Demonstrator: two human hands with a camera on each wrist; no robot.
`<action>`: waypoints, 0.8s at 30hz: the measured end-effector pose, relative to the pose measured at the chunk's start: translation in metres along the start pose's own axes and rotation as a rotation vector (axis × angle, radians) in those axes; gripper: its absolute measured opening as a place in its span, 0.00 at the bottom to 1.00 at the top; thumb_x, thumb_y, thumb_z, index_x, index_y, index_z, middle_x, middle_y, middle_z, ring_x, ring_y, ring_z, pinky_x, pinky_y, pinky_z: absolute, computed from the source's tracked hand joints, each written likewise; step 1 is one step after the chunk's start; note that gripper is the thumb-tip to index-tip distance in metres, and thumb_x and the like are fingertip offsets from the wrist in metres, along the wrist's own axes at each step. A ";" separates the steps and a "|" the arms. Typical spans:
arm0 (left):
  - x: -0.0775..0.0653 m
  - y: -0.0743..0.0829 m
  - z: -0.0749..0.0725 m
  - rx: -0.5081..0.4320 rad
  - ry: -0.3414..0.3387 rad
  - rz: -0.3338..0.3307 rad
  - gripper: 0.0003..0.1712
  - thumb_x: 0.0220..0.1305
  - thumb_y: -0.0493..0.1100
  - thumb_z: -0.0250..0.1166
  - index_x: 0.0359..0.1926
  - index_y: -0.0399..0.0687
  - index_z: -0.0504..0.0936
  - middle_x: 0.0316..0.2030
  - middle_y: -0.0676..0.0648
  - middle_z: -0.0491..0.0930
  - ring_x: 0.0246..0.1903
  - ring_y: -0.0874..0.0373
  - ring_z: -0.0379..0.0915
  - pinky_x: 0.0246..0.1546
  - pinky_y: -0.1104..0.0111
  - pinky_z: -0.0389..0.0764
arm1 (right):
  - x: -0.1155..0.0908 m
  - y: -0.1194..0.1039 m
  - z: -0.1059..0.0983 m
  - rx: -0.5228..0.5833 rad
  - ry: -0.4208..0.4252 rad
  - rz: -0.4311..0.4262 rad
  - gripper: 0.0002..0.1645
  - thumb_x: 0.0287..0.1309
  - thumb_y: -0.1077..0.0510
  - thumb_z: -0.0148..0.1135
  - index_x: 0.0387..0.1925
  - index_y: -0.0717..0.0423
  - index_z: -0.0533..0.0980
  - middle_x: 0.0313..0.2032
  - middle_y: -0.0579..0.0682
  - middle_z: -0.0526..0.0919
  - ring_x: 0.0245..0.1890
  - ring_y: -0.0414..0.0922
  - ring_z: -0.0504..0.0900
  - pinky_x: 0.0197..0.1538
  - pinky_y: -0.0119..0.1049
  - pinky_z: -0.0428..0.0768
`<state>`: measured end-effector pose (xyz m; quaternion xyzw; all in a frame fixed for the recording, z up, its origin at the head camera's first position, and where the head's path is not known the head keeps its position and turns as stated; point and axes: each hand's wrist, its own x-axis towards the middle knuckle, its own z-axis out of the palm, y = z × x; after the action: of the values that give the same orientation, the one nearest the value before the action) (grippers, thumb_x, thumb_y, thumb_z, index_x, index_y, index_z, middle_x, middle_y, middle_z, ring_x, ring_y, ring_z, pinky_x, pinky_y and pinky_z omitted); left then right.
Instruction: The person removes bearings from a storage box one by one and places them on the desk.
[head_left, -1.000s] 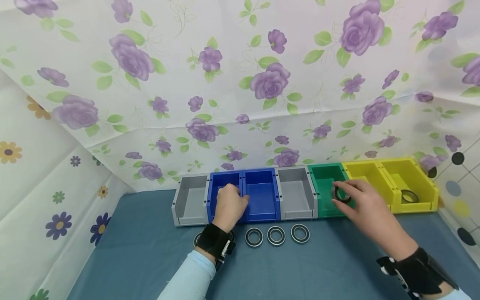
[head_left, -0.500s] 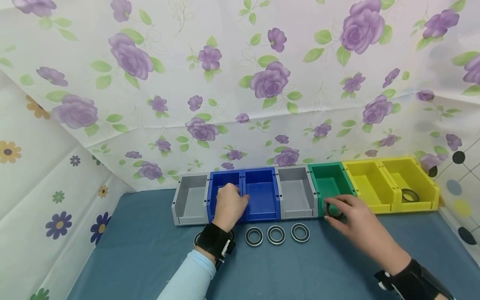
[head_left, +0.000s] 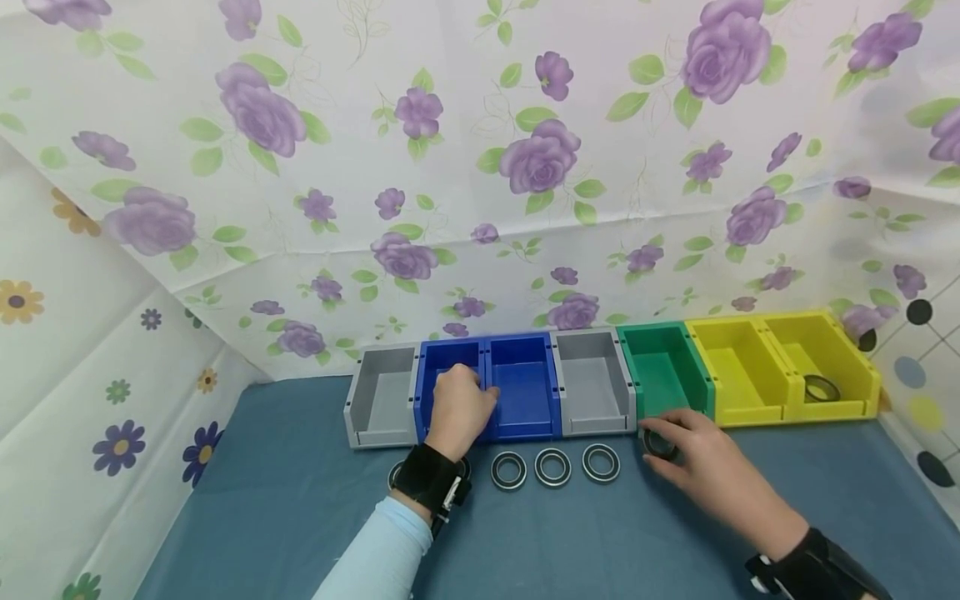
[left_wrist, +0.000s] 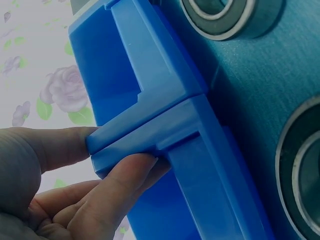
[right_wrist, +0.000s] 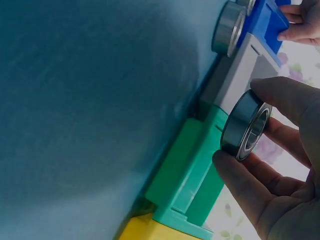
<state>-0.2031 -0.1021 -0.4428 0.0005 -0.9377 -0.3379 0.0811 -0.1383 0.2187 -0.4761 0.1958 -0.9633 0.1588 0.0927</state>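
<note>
In the head view my left hand [head_left: 457, 410] is at the blue bins [head_left: 522, 387]. The left wrist view has its thumb and fingers pinching the adjoining side walls [left_wrist: 145, 125] of the two bins. My right hand [head_left: 712, 458] holds a ball bearing [right_wrist: 242, 120] by its outer rim, between thumb and fingertips, tilted on edge. That bearing is just in front of the green bin [head_left: 663, 367], over the blue cloth. Left of it, three bearings lie flat in a row, one of them a silver-rimmed bearing [head_left: 601, 463]. More bearings are partly hidden behind my left wrist.
The bins stand side by side against a flowered backdrop [head_left: 420, 275]. A grey bin [head_left: 384, 400] is at the left end, another grey bin [head_left: 596, 383] near the middle. Two yellow bins [head_left: 738, 371] end the row; the rightmost contains a bearing [head_left: 822, 388]. Blue cloth [head_left: 540, 542] covers the table.
My right hand has brought the bearing from over the green bin toward me and slightly left, to in front of that bin's edge. My left hand has stayed on the blue bins.
</note>
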 end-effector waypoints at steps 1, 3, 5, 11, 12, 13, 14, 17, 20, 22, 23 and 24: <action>0.000 0.000 0.000 -0.002 0.001 0.002 0.29 0.55 0.43 0.67 0.10 0.50 0.56 0.12 0.57 0.46 0.08 0.63 0.45 0.09 0.72 0.51 | 0.000 0.000 0.001 -0.004 -0.007 0.001 0.29 0.43 0.47 0.73 0.51 0.46 0.77 0.42 0.49 0.73 0.40 0.45 0.74 0.37 0.41 0.76; 0.000 0.000 0.000 -0.005 0.002 0.003 0.29 0.55 0.43 0.67 0.10 0.50 0.56 0.12 0.57 0.46 0.08 0.63 0.45 0.09 0.72 0.51 | -0.001 0.001 0.004 -0.006 -0.020 0.000 0.29 0.42 0.47 0.73 0.50 0.46 0.77 0.42 0.49 0.73 0.39 0.45 0.74 0.37 0.41 0.76; 0.000 0.000 0.000 -0.003 0.000 0.001 0.29 0.55 0.43 0.67 0.10 0.50 0.56 0.12 0.57 0.46 0.08 0.63 0.46 0.09 0.72 0.51 | -0.002 0.001 0.006 -0.007 -0.032 0.000 0.29 0.42 0.47 0.73 0.50 0.46 0.78 0.42 0.48 0.73 0.40 0.44 0.74 0.38 0.41 0.76; 0.000 0.000 0.000 -0.001 -0.003 -0.001 0.29 0.55 0.44 0.67 0.10 0.50 0.57 0.12 0.57 0.46 0.08 0.63 0.46 0.09 0.72 0.51 | -0.005 0.001 0.013 0.005 -0.079 0.001 0.29 0.43 0.46 0.72 0.50 0.47 0.77 0.43 0.49 0.74 0.41 0.44 0.74 0.39 0.41 0.76; 0.000 0.000 0.000 0.000 -0.004 -0.003 0.29 0.55 0.44 0.67 0.10 0.50 0.57 0.12 0.57 0.46 0.08 0.63 0.46 0.09 0.72 0.51 | -0.006 0.001 0.013 0.008 -0.084 -0.004 0.30 0.42 0.47 0.73 0.50 0.48 0.77 0.43 0.49 0.74 0.41 0.44 0.74 0.39 0.41 0.76; 0.000 0.000 0.000 0.003 -0.005 -0.005 0.29 0.55 0.44 0.67 0.10 0.50 0.57 0.12 0.57 0.46 0.08 0.63 0.46 0.09 0.72 0.51 | -0.006 0.001 0.014 0.007 -0.089 -0.004 0.29 0.42 0.47 0.73 0.50 0.48 0.77 0.43 0.49 0.74 0.41 0.44 0.74 0.39 0.41 0.76; 0.000 0.000 0.000 0.004 -0.006 -0.008 0.29 0.55 0.44 0.67 0.10 0.50 0.57 0.12 0.57 0.46 0.08 0.63 0.47 0.09 0.72 0.51 | -0.006 0.001 0.015 0.007 -0.092 -0.004 0.29 0.42 0.47 0.73 0.50 0.48 0.78 0.43 0.49 0.74 0.41 0.44 0.75 0.39 0.41 0.76; 0.000 0.001 0.000 0.006 -0.010 -0.018 0.28 0.55 0.45 0.67 0.09 0.50 0.58 0.12 0.57 0.47 0.08 0.63 0.47 0.09 0.72 0.52 | -0.007 0.002 0.017 0.012 -0.104 -0.001 0.29 0.43 0.47 0.72 0.50 0.47 0.77 0.43 0.49 0.74 0.41 0.44 0.75 0.40 0.41 0.76; 0.000 0.001 0.000 0.007 -0.011 -0.024 0.28 0.55 0.45 0.67 0.10 0.50 0.58 0.12 0.57 0.47 0.08 0.63 0.47 0.09 0.72 0.52 | -0.007 0.002 0.019 0.018 -0.109 0.003 0.28 0.44 0.47 0.72 0.50 0.47 0.77 0.43 0.48 0.74 0.41 0.43 0.74 0.39 0.40 0.76; 0.000 0.001 0.000 0.007 -0.009 -0.024 0.29 0.55 0.45 0.67 0.10 0.50 0.57 0.12 0.57 0.46 0.09 0.63 0.45 0.10 0.71 0.51 | -0.007 0.003 0.020 0.025 -0.105 -0.006 0.28 0.44 0.47 0.72 0.50 0.47 0.77 0.43 0.48 0.74 0.41 0.43 0.75 0.39 0.40 0.76; 0.000 0.001 0.000 0.006 -0.008 -0.023 0.29 0.55 0.45 0.67 0.10 0.50 0.57 0.13 0.57 0.46 0.09 0.63 0.45 0.10 0.71 0.51 | -0.007 0.003 0.021 0.025 -0.103 -0.008 0.28 0.44 0.47 0.72 0.50 0.47 0.77 0.43 0.48 0.74 0.41 0.43 0.75 0.39 0.40 0.76; 0.000 0.002 -0.001 0.005 -0.006 -0.022 0.29 0.55 0.45 0.67 0.11 0.51 0.56 0.13 0.57 0.46 0.10 0.63 0.44 0.10 0.71 0.50 | -0.007 0.003 0.021 0.026 -0.100 -0.010 0.28 0.44 0.47 0.72 0.50 0.46 0.78 0.43 0.48 0.74 0.41 0.43 0.75 0.38 0.40 0.76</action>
<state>-0.2028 -0.1014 -0.4413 0.0102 -0.9387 -0.3364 0.0744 -0.1352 0.2167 -0.4982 0.2094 -0.9635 0.1611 0.0426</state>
